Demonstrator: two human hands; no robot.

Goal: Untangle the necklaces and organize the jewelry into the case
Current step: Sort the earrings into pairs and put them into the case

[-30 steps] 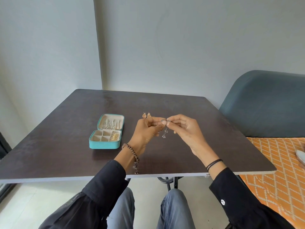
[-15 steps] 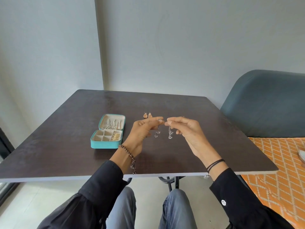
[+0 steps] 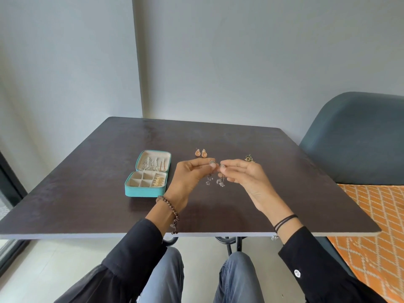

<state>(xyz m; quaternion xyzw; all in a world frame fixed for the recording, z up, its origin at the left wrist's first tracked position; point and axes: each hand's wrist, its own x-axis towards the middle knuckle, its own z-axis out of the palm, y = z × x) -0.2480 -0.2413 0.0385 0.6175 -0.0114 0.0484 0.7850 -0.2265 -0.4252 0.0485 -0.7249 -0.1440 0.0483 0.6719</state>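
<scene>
I observe my left hand (image 3: pixel 190 178) and right hand (image 3: pixel 244 179) each pinching one silver drop earring (image 3: pixel 209 179) above the table (image 3: pixel 87 193). Open case (image 3: pixel 147 179) sits left of both hands.

Soft even daylight, brighter toward the left edge, faint sheen on the dark table (image 3: pixel 91 193), weak shadows under the hands, wide-angle bending at the borders, small jewellery slightly blurred
</scene>
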